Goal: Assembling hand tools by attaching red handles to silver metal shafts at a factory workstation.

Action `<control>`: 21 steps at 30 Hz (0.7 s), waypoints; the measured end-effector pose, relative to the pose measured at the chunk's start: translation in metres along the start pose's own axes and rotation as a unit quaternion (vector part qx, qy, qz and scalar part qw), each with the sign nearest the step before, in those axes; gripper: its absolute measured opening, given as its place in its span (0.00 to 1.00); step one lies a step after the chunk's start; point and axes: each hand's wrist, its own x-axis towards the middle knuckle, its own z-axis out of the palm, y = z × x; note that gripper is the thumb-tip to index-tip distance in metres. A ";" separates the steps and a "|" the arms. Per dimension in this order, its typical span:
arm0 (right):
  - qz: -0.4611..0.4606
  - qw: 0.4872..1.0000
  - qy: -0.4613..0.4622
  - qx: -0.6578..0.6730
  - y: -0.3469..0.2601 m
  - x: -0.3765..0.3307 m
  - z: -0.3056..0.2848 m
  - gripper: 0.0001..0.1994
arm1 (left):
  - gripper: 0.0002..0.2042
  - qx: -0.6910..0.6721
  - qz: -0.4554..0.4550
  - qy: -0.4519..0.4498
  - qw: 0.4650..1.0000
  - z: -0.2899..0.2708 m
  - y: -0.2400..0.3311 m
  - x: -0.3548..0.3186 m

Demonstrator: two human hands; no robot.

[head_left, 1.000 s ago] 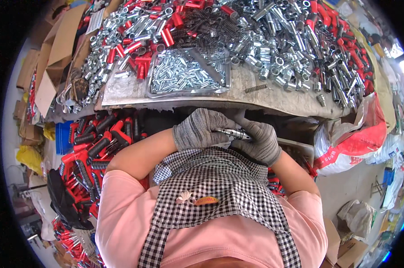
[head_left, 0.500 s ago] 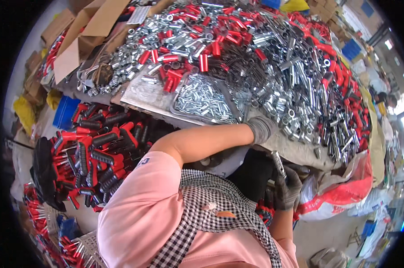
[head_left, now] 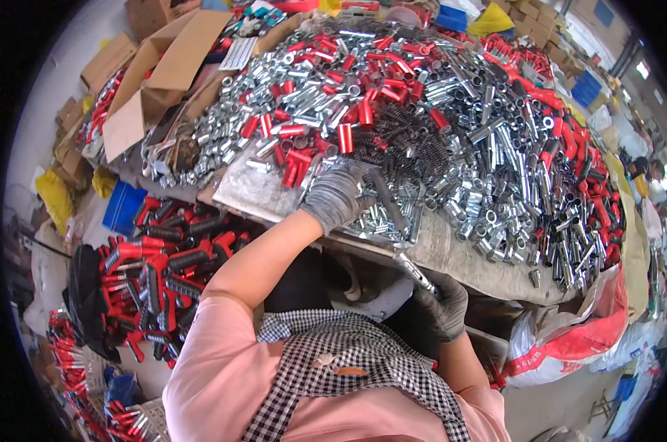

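Reaching up over the near edge of the workbench (head_left: pixel 466 258), the left hand (head_left: pixel 339 195), in a grey glove, is laid palm-down on a tray of small silver sleeves (head_left: pixel 392 214); its fingers are curled among them, but whether anything is pinched cannot be told. The right hand (head_left: pixel 442 306), also gloved, is held below the bench edge and is closed around a slim metal rod (head_left: pixel 414 271), whose tip is raised toward the edge.

Little free room is left on the bench: it is covered almost to its rim by a heap of silver tubes (head_left: pixel 510 169), red caps (head_left: pixel 304 147) and black springs (head_left: pixel 400 140). Only a bare strip of grey top is seen along the near edge, right of the tray. Open space is found mainly under the bench, around the right hand.

The lower part of the rod is hidden inside the right glove. The left fingertips are buried in the sleeves. A pile of red-handled parts (head_left: pixel 156 258) on the floor at the left is cut off by the dark rim of the view.

Compared with half a second ago, the left hand has been moved leftward onto the tray, while the right hand is kept low with the rod.
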 end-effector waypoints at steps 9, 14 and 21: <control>-0.005 0.999 0.020 0.031 0.008 0.078 -0.042 0.19 | 0.18 -0.149 0.041 0.015 0.988 0.015 0.013 0.194; 0.006 0.997 0.050 0.061 0.028 0.106 -0.072 0.18 | 0.26 -0.107 0.099 -0.065 0.987 0.052 0.098 0.310; 0.035 0.990 0.066 0.118 0.025 0.113 -0.092 0.17 | 0.28 0.020 0.088 -0.078 0.993 0.150 0.155 0.403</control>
